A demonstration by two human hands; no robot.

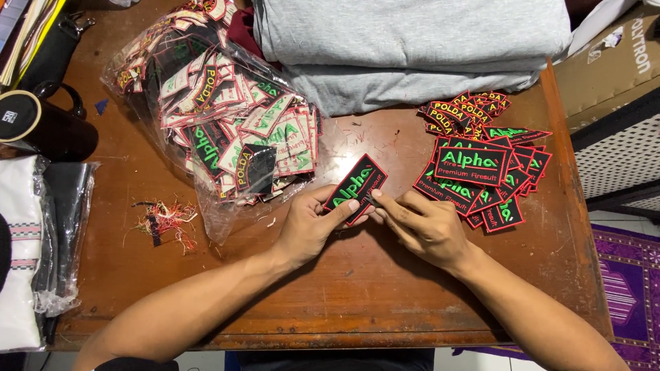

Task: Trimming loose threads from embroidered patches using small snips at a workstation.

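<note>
My left hand (311,223) grips a black rectangular embroidered patch (357,184) with green lettering and a red border, thumb on its lower edge. My right hand (421,225) meets it at the patch's lower right edge, fingers pinched on a small dark tool (370,200) whose kind I cannot tell. Both hands are over the middle of the brown wooden table (357,288). A pile of similar finished patches (481,172) lies just right of my right hand.
A clear plastic bag of many patches (220,117) lies at the upper left. Folded grey cloth (405,48) is at the back. A tuft of thread scraps (165,220), a black mug (41,127) and bagged fabric (27,254) sit left. A cardboard box (612,62) stands right.
</note>
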